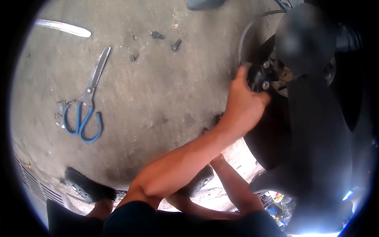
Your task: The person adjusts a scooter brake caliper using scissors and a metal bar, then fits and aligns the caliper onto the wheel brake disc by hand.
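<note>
My left hand (248,96) reaches across to the right, its fingers curled around a black brake caliper (258,77) with two round bolt heads. The caliper sits beside the hub and disc of a dark wheel (268,134). A thin black brake hose (242,37) curves up from near the caliper. My right forearm (233,177) passes beneath my left arm. Most of my right hand (215,157) is hidden behind the left forearm, so its fingers cannot be made out.
On the concrete floor (158,98) lie blue-handled scissors (89,93), a small metal part (61,112), a pale flat bar (65,27) and dark bolts (176,45). A black clog (89,185) is at lower left. Dark bodywork (316,150) fills the right side.
</note>
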The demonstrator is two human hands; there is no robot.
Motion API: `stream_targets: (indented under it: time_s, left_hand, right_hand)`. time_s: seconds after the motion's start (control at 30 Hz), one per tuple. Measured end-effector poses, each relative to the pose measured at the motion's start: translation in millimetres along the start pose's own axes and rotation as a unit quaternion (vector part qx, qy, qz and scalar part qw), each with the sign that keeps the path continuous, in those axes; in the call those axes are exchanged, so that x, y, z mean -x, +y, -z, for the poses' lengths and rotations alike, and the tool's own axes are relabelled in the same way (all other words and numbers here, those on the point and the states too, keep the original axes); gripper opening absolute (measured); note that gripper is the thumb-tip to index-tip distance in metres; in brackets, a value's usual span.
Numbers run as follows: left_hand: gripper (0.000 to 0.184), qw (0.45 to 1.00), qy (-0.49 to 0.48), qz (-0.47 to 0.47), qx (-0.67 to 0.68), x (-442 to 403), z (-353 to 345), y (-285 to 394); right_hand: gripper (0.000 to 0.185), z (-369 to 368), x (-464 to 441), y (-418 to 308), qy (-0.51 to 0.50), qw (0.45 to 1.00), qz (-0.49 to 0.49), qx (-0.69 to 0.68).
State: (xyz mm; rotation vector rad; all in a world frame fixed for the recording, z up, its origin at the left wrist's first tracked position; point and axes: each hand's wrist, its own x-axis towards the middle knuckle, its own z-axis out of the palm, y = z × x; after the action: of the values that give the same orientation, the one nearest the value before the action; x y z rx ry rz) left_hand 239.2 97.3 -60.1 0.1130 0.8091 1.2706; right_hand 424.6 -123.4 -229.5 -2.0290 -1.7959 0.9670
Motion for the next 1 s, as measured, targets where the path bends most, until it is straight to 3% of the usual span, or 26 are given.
stream_targets:
  time_s: [0.1, 0.27, 0.43, 0.53, 0.6, 0.7, 0.73, 0.83, 0.93, 1.0]
  left_hand:
    - [0.064, 0.999, -0.043, 0.010, 0.006, 14, 6, 9]
    - [0.064, 0.998, -0.058, 0.028, 0.019, 11, 11, 4]
    - [0.063, 0.998, -0.051, 0.036, -0.024, 9, 8, 20]
    - [0.063, 0.994, -0.060, 0.094, 0.006, 3, 9, 20]
    - [0.062, 0.996, -0.038, 0.075, 0.013, -11, 10, 12]
    - [0.064, 0.996, -0.078, 0.038, -0.003, -23, 14, 6]
    - [0.065, 0.997, -0.080, 0.023, 0.009, -19, 15, 0]
    - [0.068, 0.997, -0.060, -0.041, -0.041, -13, 16, 3]
    - [0.067, 0.991, -0.077, 0.096, -0.049, -11, 19, 15]
    - [0.067, 0.996, -0.076, 0.028, -0.042, 8, 23, 4]
  right_hand:
    - [0.063, 14, -13, -66, 0.063, 0.969, 0.093, 0.221]
    - [0.067, 18, -21, -77, 0.102, 0.932, 0.127, 0.325]
    - [0.072, 21, -24, -85, 0.118, 0.918, 0.131, 0.355]
    - [0.068, 18, -31, -69, 0.150, 0.916, 0.170, 0.332]
    - [0.068, 22, -27, -79, 0.127, 0.933, 0.164, 0.296]
    - [0.092, 24, -35, -71, 0.134, 0.942, 0.188, 0.244]
    - [0.073, 26, -32, -73, 0.143, 0.918, 0.227, 0.292]
    - [0.074, 24, -40, -84, 0.157, 0.929, 0.217, 0.256]
    - [0.072, 22, -31, -80, 0.144, 0.932, 0.183, 0.279]
    - [0.070, 17, -29, -69, 0.136, 0.922, 0.173, 0.319]
